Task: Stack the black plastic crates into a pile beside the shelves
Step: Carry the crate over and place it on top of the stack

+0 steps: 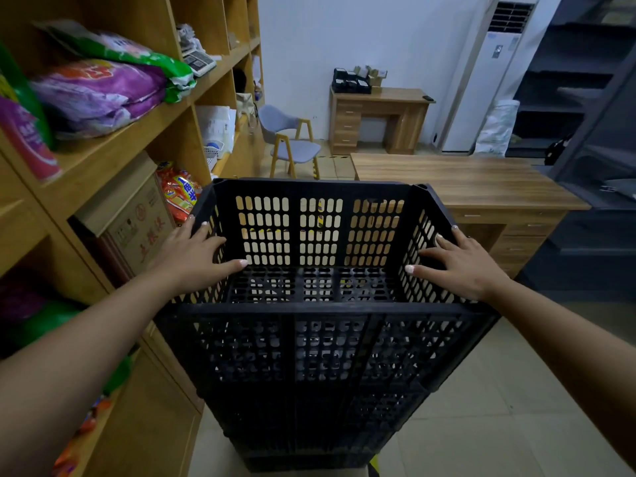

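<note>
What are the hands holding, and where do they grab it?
The top black crate of the pile: the left hand on its left rim, the right hand on its right rim, thumbs inside.

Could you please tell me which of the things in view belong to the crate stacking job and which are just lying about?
Part of the job:
- top black perforated plastic crate
- pile of black crates beneath it
- left hand and right hand, on its side rims
- wooden shelves

Just lying about:
- purple and green bags
- grey chair
- wooden desk
- white standing air conditioner
</note>
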Demonstrator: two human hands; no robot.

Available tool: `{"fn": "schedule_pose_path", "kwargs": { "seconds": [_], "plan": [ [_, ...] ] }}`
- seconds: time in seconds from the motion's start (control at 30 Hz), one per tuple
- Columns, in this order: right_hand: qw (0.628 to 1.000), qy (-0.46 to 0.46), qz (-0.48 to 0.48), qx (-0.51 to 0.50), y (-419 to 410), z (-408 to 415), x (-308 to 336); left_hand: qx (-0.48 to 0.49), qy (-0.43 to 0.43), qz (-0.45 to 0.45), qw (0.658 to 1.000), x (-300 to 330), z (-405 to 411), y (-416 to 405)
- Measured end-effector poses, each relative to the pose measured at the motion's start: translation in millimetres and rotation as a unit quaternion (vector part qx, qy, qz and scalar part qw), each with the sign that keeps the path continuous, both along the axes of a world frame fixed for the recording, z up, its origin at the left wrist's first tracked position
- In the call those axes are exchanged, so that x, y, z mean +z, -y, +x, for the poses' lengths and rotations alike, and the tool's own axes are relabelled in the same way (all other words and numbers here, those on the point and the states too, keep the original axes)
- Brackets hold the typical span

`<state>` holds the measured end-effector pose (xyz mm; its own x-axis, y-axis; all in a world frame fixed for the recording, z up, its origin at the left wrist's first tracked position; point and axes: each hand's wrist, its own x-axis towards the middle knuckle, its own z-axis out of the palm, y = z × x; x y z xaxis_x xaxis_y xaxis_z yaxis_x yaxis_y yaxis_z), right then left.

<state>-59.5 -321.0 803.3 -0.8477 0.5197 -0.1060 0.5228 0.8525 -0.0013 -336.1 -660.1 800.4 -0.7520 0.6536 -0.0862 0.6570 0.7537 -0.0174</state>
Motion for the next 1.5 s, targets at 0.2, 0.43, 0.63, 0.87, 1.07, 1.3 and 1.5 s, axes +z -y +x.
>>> {"fn": "schedule_pose_path", "kwargs": {
  "seconds": [0.2,0.43,0.63,0.87,1.07,1.3,1.5],
  "plan": [
    [0.999,-0.048,-0.021,-0.009,-3.4,-0.9,-0.5,0.007,-0.013,0.006,1.000,-2.0,-2.1,-1.5],
    [0.995,-0.069,-0.065,-0.022,0.0,0.9,5.2,0.008,-0.012,-0.002,1.000,1.3,2.9,-1.0],
    [0.997,-0.054,-0.050,-0.019,4.1,2.1,5.2,0.012,-0.005,0.000,1.000,2.9,2.0,-0.4],
    [0.998,-0.050,-0.038,-0.022,-2.1,-2.5,0.5,0.011,-0.011,0.000,1.000,2.4,1.3,-3.0],
    [0.997,-0.054,-0.044,-0.016,2.5,2.0,2.4,0.010,-0.002,0.023,1.000,0.1,0.9,0.6],
    [0.997,-0.063,-0.043,-0.015,-0.2,0.5,0.8,0.005,-0.001,0.030,1.000,-4.5,-4.8,0.3],
    [0.998,-0.048,-0.031,-0.011,-1.3,-4.7,3.3,0.006,-0.005,0.015,1.000,-2.5,-6.0,-4.7]
  ]
}}
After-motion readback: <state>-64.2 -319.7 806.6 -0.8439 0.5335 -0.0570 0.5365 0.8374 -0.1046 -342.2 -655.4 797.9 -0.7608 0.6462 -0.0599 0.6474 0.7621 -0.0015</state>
